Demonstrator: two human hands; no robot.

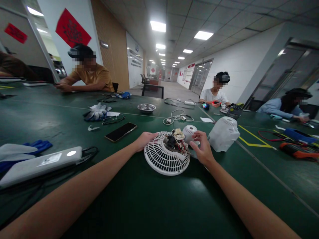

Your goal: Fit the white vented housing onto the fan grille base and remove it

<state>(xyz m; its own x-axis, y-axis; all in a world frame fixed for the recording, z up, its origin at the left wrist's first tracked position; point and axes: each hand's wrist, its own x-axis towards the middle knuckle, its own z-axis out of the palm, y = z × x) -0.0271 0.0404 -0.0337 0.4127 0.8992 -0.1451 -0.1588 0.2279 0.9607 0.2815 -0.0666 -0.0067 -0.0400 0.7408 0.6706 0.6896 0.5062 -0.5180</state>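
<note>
A round white fan grille lies on the green table, with an exposed motor and wires on top of it. My left hand grips the grille's upper left rim, its fingertips partly hidden. At the motor's right side is my right hand, fingers apart and curved, with nothing visible held between them. Just behind that hand stands a small white rounded cover. Farther right a larger white housing rests upright on the table.
A black phone, a metal bowl and white cables lie beyond the grille. On the left are a white power strip and gloves. An orange-and-black tool lies right. Several people sit around the table.
</note>
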